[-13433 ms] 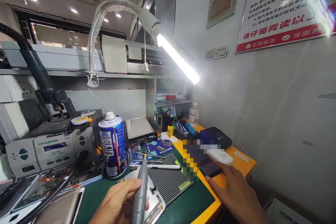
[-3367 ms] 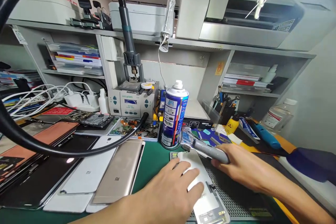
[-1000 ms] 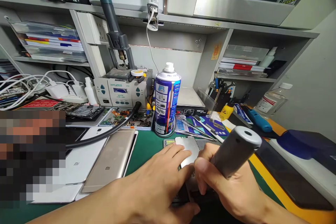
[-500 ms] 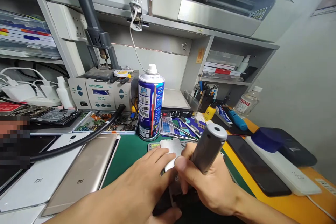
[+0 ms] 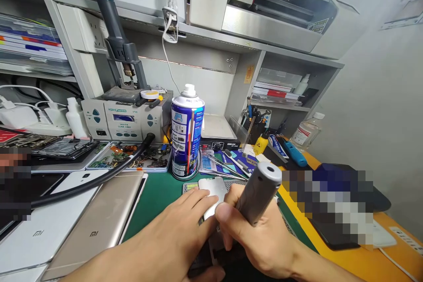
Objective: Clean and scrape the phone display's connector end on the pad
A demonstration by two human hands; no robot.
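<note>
My right hand (image 5: 261, 238) is closed round a thick grey electric screwdriver (image 5: 261, 189), its handle tilted up toward the right. The tool's tip is hidden below my fingers. My left hand (image 5: 178, 224) reaches across a dark phone (image 5: 211, 249), gripping it with the fingers over its far part and the thumb near the bottom edge. Most of that phone is covered by both hands. Just beyond my left fingertips lies a silver metal plate (image 5: 213, 187) on the green mat (image 5: 152, 202).
A blue spray can (image 5: 187, 136) stands upright behind my hands. Phones, including a gold one (image 5: 99, 220), lie at left under a black hose (image 5: 109, 180). A parts tray (image 5: 155, 167) and a rework station (image 5: 125, 119) sit behind. Tweezers (image 5: 224, 169) lie behind the plate.
The view has shifted slightly, so most things appear a little further left. Both hands keep nearly the same pose, with the screwdriver still in my right hand.
</note>
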